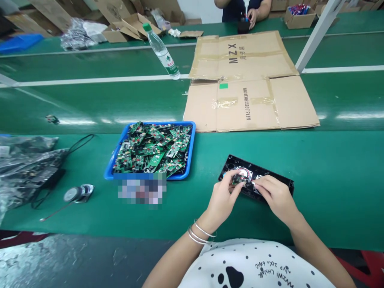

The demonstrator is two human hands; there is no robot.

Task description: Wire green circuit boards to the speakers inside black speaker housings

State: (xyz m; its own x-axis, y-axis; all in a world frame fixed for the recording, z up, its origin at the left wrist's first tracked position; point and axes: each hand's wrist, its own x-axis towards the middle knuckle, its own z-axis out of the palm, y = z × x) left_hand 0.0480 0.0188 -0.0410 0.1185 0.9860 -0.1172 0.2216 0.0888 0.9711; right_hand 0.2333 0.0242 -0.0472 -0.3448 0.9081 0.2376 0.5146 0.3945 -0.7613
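A long black plastic housing (pixel 279 181) lies at a slant on the green table, with round silver speakers (pixel 244 173) set in it. Over its left part, my left hand (pixel 222 198) pinches a small green circuit board (pixel 239 179) between thumb and fingers. Just to the right, the fingertips of my right hand (pixel 276 196) are closed on a small white wire connector (pixel 253 183) close to the board's edge. Thin red and dark wires curve beside the board. My fingers cover part of the housing and the second speaker.
Left of the housing stands a blue tray (pixel 192 154) heaped with circuit boards. A loose speaker (pixel 75 194) and plastic bags (pixel 30 172) lie farther left. Flattened cardboard (pixel 249 96) and a water bottle (pixel 163 54) are beyond. Across the bench, another person's hand (pixel 253 17) holds something dark.
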